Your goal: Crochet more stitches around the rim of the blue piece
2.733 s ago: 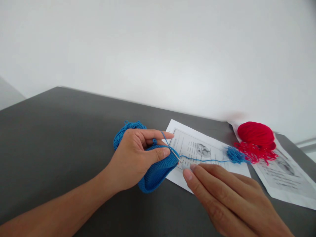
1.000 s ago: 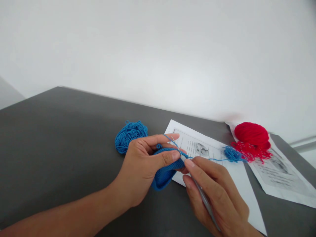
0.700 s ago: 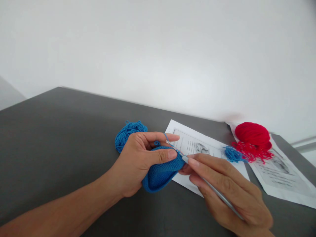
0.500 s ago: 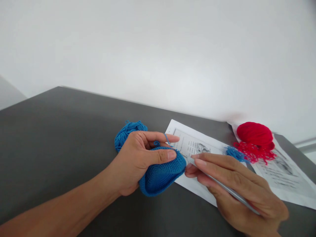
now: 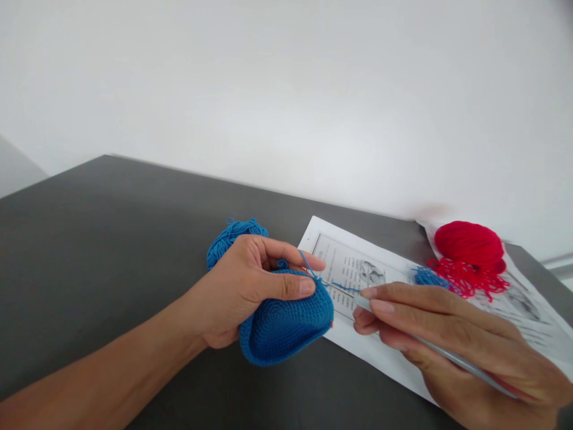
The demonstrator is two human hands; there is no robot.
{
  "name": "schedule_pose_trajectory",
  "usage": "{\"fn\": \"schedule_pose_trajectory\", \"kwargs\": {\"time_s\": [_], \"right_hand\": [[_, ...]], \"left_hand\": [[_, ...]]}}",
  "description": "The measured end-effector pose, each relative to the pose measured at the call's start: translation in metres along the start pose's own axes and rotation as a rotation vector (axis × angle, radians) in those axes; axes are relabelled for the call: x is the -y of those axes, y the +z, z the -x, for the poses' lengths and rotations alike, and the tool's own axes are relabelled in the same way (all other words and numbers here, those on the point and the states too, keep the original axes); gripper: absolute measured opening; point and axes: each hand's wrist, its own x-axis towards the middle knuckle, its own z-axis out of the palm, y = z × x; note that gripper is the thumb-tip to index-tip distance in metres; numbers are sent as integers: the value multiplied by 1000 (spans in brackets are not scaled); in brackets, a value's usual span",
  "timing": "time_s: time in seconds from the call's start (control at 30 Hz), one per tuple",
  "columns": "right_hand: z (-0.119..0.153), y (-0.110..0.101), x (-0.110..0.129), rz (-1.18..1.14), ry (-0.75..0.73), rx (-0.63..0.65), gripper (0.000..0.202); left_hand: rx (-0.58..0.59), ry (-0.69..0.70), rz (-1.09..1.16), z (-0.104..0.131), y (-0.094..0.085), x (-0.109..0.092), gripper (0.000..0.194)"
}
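A cupped piece of blue crochet work [image 5: 286, 325] is pinched at its upper edge by my left hand [image 5: 250, 278], thumb in front. A strand of blue yarn [image 5: 305, 261] runs over my left index finger down to that edge. My right hand [image 5: 447, 340] grips a crochet hook [image 5: 465, 362] with a grey handle, held like a pen. Its thin metal shaft reaches left to the edge of the work beside my left thumb. Blue yarn lies along the shaft; whether the tip sits inside a stitch I cannot tell.
Behind my left hand lies a blue yarn ball [image 5: 235, 234] on the dark table [image 5: 111, 251]. A printed sheet [image 5: 331, 251] is under my hands. To the right, a red yarn ball [image 5: 470, 243] and a small blue yarn tangle [image 5: 430, 276] rest on papers. A white wall [image 5: 286, 107] stands behind.
My right hand has moved right with the hook, away from the work, and more of the shaft with blue yarn along it shows. The crochet work has shifted slightly left and down.
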Motion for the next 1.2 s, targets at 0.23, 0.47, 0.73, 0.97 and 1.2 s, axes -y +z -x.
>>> {"fn": "schedule_pose_trajectory", "kwargs": {"time_s": [0.23, 0.47, 0.73, 0.97, 1.2], "right_hand": [[0, -11, 1, 134, -26, 106, 34], [9, -12, -3, 135, -11, 119, 32], [-3, -18, 6, -33, 134, 107, 30], [-8, -6, 5, -342, 267, 5, 27], [-1, 8, 0, -860, 580, -105, 17]], "left_hand": [[23, 11, -114, -1, -2, -5, 13], [71, -21, -175, -3, -7, -9, 18], [134, -61, -88, -2, -5, -6, 20], [154, -111, -104, -3, -8, -6, 25], [178, -60, -45, -1, -8, -5, 22]]}}
